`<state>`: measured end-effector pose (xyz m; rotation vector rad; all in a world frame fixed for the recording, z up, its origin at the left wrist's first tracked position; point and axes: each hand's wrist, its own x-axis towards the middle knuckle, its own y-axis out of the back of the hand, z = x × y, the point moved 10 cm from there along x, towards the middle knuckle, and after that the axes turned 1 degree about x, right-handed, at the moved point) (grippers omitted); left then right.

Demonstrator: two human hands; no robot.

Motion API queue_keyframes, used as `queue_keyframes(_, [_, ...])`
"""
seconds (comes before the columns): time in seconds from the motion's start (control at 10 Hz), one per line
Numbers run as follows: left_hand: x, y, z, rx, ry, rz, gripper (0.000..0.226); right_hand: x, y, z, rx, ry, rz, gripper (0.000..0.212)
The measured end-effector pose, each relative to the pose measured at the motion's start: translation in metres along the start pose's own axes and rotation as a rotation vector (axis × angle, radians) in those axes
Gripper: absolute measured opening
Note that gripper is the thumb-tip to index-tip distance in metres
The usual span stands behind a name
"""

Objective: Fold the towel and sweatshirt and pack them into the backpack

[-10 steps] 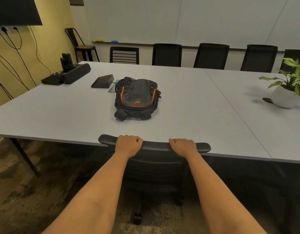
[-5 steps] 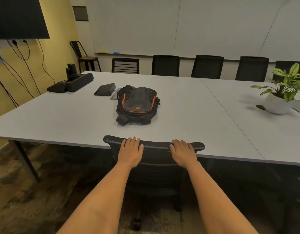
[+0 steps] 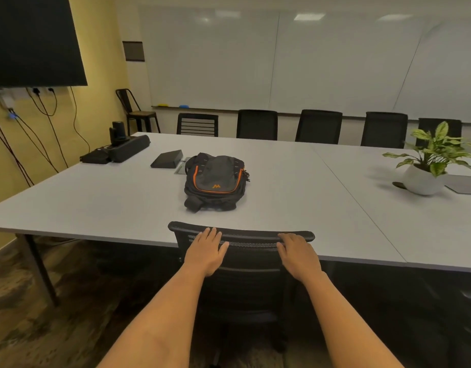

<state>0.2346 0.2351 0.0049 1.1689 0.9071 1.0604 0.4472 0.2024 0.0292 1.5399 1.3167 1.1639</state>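
A black and grey backpack with orange trim lies flat and zipped on the grey table, a little beyond the near edge. In front of me stands a black mesh office chair, pushed up to the table. My left hand lies flat against the left part of the chair's backrest, fingers straight. My right hand lies flat on the right part, fingertips at the top rail. No towel or sweatshirt is in view.
A black box, a speaker bar and a camera unit sit at the table's far left. A potted plant stands on the right table. Black chairs line the far side under a whiteboard. A dark screen hangs left.
Both hands let go of the chair's top rail and opened flat against the backrest. The view has tilted up, showing more of the wall.
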Motion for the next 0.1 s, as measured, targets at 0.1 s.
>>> queue_keyframes(0.1, [0.0056, 0.0309, 0.0101, 0.034, -0.039, 0.113, 0.059, -0.0023, 0.0350, 0.0030, 0.195, -0.020, 0.185, 0.038])
